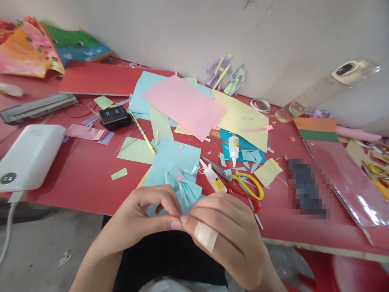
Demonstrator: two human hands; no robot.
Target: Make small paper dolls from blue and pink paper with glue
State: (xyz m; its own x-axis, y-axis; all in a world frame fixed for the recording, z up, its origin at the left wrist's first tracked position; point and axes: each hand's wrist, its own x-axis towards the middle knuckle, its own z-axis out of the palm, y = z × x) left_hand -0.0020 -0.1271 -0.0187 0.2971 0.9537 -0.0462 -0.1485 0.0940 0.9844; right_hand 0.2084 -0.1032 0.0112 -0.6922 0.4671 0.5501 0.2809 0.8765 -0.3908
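Observation:
Both my hands meet at the near edge of the red table [82, 174]. My left hand [146, 215] and my right hand [225, 233], which has a plaster on one finger, pinch a pleated light blue paper piece [185, 190] between thumbs and fingertips. The folded paper fans out above my fingers and rests over a light blue sheet [173, 158]. Just right of my right hand lie yellow and red handled scissors [243, 186] and a small glue bottle [212, 176].
Pink [182, 103], yellow [243, 117] and green paper sheets and scraps litter the table. A second glue bottle [233, 148], a black box [114, 117], a white device [28, 156], a twisted pencil [142, 132] and a glossy plastic sleeve [352, 182] also lie there.

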